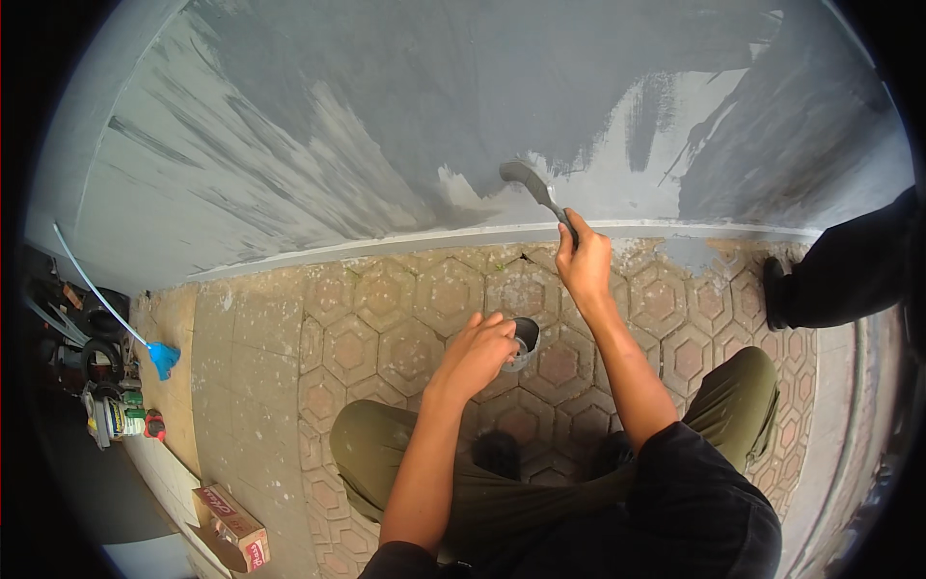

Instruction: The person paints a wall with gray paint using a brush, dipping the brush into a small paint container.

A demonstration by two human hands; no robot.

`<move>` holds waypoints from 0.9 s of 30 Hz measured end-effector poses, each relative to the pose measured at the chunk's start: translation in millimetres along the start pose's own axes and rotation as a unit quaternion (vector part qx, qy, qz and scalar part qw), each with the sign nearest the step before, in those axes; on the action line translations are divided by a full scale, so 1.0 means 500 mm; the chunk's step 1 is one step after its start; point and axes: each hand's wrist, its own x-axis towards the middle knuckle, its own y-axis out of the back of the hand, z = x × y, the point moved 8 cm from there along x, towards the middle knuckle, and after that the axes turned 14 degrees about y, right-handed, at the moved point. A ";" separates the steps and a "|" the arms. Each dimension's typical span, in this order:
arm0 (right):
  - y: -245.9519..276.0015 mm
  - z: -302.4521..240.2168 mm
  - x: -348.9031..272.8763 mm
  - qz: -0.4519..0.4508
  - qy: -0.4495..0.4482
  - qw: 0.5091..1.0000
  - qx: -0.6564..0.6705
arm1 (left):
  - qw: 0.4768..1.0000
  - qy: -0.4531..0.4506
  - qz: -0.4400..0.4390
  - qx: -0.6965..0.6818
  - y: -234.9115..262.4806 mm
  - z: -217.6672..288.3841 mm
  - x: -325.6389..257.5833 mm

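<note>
My right hand is closed round the dark handle of a paintbrush. The brush's grey-coated bristles reach up and left to the low part of the wall; I cannot tell whether they touch it. Dark grey paint covers much of that wall, with streaky edges and paler patches near the bottom. Lower and to the left, my left hand grips a small clear cup with dark grey paint inside. The fingers hide part of its side. The cup is held above the paving, between my knees.
Hexagon-patterned paving runs along the wall's foot. At the right stands another person's dark-trousered leg. On the left are a blue broom leaning on the wall, a cardboard box and a cluttered pile.
</note>
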 end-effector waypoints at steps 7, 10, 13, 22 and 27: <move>0.039 0.011 -0.017 0.059 -0.045 0.996 0.052 | 0.999 0.020 -0.035 -0.008 -0.008 -0.014 -0.004; 0.045 -0.002 -0.008 0.034 -0.021 0.999 0.018 | 0.999 0.016 -0.044 -0.002 -0.017 -0.023 -0.003; 0.039 0.016 -0.005 0.020 -0.054 0.997 0.051 | 0.997 0.042 -0.069 -0.005 -0.027 -0.042 -0.005; 0.036 0.075 -0.035 0.020 -0.086 0.979 0.186 | 0.994 0.077 -0.075 -0.013 -0.031 -0.076 -0.019; 0.036 0.088 -0.042 -0.004 -0.124 0.973 0.194 | 0.995 0.066 -0.079 0.004 -0.036 -0.076 -0.012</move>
